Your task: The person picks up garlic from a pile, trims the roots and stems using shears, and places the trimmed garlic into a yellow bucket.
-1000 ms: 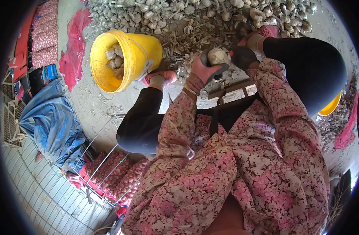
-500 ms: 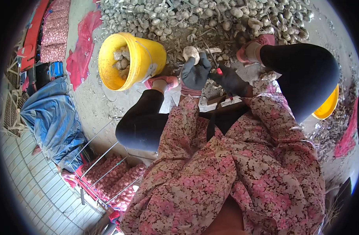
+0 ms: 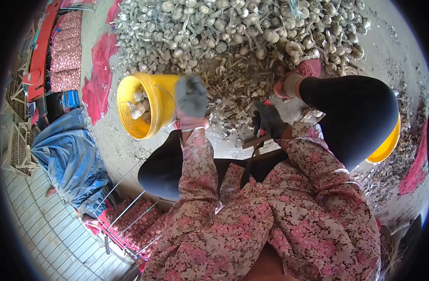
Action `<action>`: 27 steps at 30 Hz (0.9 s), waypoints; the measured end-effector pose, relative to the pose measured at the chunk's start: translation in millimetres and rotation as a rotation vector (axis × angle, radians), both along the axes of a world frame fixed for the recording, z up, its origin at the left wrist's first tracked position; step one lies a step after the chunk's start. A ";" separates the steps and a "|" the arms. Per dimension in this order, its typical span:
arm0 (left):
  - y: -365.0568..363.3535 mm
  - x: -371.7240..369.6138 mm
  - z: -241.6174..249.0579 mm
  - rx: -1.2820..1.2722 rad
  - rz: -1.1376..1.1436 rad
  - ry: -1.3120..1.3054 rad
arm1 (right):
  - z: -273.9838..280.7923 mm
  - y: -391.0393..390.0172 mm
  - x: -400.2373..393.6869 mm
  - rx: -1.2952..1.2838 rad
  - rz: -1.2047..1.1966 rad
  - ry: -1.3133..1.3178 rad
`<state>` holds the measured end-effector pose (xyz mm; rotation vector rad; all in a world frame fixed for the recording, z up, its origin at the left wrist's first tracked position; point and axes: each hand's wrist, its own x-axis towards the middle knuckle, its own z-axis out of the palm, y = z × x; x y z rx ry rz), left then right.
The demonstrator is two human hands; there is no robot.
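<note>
My left hand [image 3: 191, 97], in a grey glove, is blurred beside the yellow bucket [image 3: 159, 110], near its outer side; its fingers are smeared, and I see no bulb in it. The bucket lies tilted with its mouth to the left. Inside it are pale garlic bulbs [image 3: 137, 110]. My right hand [image 3: 271, 122], in a dark glove, is closed around a red-handled tool [image 3: 267, 102]. Only bits of red show at the top and bottom of the fist, and the working end is hard to make out.
A large heap of garlic bulbs [image 3: 214, 28] spreads ahead, with dry trimmings [image 3: 238, 96] before it. Another yellow bucket [image 3: 388, 143] is partly behind my right leg. Filled net sacks [image 3: 66, 51], a blue tarp [image 3: 67, 154] and a metal rail [image 3: 118, 187] lie leftward.
My left hand has moved left to the bucket and no longer shows the garlic bulb it held. A pale bulb now shows at the bucket's mouth. My right hand has dropped slightly, still holding the tool.
</note>
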<state>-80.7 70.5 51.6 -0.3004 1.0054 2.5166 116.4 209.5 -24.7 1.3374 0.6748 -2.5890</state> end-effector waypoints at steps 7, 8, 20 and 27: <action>224.6 -13.2 -89.4 -1.251 -0.669 0.919 | -6.6 9.0 -7.1 -0.060 -0.147 -0.107; 248.5 -10.4 -90.7 -1.479 -0.781 0.963 | -5.6 10.2 -9.9 -0.097 -0.188 -0.103; 239.1 1.2 -92.6 -1.736 -0.815 0.883 | 13.8 76.9 -17.7 0.833 0.012 -0.140; 156.5 38.4 -18.6 -1.765 -0.874 1.103 | -18.9 56.5 -15.6 0.990 0.144 0.168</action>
